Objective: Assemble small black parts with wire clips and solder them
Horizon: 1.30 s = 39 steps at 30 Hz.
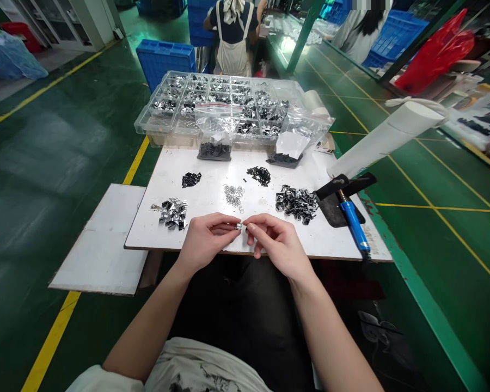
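Observation:
Between thumb and fingers, my left hand (209,235) pinches a small shiny metal piece (238,226) above the front edge of the white board (212,239). Just to its right, my right hand (275,237) has its thumb and forefinger pressed together, close to that piece; whatever they hold is too small to make out. Beyond my hands lies a pile of thin wire clips (233,195). Silvery metal pieces (173,213) are heaped at the left, and dark glossy pieces (297,203) at the right. Two smaller piles of black parts (191,179) (259,175) sit farther back.
A clear compartment box (147,124) full of small parts stands at the back, with two plastic bags (214,149) (288,155) of black parts before it. At right lie a blue-handled tool (354,226) and a white tube (392,136). A person (233,41) sits beyond.

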Motion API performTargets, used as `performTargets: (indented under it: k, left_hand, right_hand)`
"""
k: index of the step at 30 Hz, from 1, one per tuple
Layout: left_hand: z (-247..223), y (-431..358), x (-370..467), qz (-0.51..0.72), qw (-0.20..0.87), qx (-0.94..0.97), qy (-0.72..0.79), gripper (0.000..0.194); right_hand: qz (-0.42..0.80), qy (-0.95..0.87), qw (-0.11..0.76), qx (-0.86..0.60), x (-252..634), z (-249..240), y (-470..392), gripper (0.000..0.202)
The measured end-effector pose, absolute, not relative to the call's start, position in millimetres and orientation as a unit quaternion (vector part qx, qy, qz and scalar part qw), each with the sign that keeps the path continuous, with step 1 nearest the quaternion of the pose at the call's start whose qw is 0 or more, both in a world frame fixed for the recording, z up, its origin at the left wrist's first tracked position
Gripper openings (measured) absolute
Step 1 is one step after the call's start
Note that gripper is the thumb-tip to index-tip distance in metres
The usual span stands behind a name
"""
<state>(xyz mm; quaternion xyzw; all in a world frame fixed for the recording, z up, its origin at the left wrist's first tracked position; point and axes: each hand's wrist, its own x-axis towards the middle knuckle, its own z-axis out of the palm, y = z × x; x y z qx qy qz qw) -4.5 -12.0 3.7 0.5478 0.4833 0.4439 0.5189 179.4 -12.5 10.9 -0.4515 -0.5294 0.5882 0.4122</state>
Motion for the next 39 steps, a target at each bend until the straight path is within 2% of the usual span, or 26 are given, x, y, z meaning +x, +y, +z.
performTargets:
  k: [10, 17, 22, 27, 39]
  left_hand:
    - [2.2, -12.9, -5.2, 0.44, 0.5, 0.568, 0.483, 0.018]
    - [2.1, -12.9, -4.3, 0.44, 0.483, 0.585, 0.48, 0.017]
    - [-1.6, -13.2, -4.0, 0.444, 0.473, 0.587, 0.483, 0.018]
    - [-3.5, -14.4, -3.6, 0.447, 0.471, 0.58, 0.492, 0.018]
    - [0.6, -16.2, -2.2, 0.448, 0.451, 0.604, 0.48, 0.012]
  right_hand:
    - [0.604, -0.479, 0.461, -0.441, 180.2, 9.6, -10.4, 0.018]
    - [0.592, -0.491, 0.454, -0.45, 180.9, 4.6, -8.4, 0.018]
    - [0.578, -0.499, 0.441, -0.473, 181.9, 4.9, -9.4, 0.025]
    - [0.546, -0.53, 0.43, -0.486, 183.2, 5.4, -11.2, 0.019]
    - [0.556, -0.537, 0.385, -0.504, 179.5, 8.3, -15.2, 0.024]
